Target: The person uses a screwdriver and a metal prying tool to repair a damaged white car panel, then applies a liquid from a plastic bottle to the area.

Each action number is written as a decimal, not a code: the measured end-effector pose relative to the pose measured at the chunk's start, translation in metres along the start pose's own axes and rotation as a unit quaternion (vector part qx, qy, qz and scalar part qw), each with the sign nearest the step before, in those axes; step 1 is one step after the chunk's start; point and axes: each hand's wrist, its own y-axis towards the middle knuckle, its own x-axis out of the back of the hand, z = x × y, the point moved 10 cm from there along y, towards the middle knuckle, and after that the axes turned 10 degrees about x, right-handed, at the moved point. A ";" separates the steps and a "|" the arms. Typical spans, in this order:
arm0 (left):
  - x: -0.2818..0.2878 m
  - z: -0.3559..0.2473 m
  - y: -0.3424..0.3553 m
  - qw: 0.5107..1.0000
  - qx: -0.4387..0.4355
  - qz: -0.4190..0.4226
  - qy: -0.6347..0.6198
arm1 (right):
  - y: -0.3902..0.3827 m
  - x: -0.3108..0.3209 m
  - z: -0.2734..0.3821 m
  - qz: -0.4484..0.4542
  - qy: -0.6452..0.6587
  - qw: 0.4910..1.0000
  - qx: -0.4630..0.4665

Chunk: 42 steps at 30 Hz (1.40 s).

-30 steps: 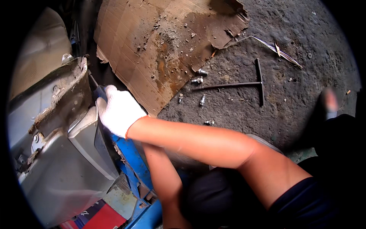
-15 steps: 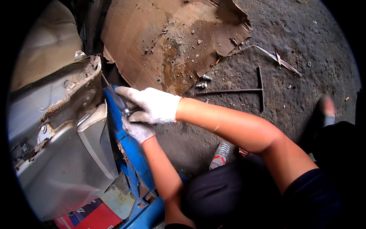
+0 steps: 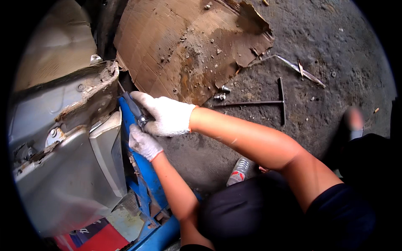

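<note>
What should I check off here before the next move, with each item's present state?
1. Both hands gloved: ok, right hand and left hand alike.
2. Tool in hand: ok, the right hand holds the dark-handled tool.
3. Left hand touching the tool: cannot tell; it is close to the silver end, but contact is unclear.
4. Tool tip seated: cannot tell; the tip is not clearly visible beside the crusted metal panel.
5. Floor free of loose parts: not ok; bolts and a T-shaped bar lie there.
6. Plastic bottle clear of both hands: ok.
</note>
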 end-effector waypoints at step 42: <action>-0.028 -0.040 -0.045 0.762 -0.491 -0.110 0.407 | -0.007 0.000 -0.024 -0.190 0.012 0.972 -0.137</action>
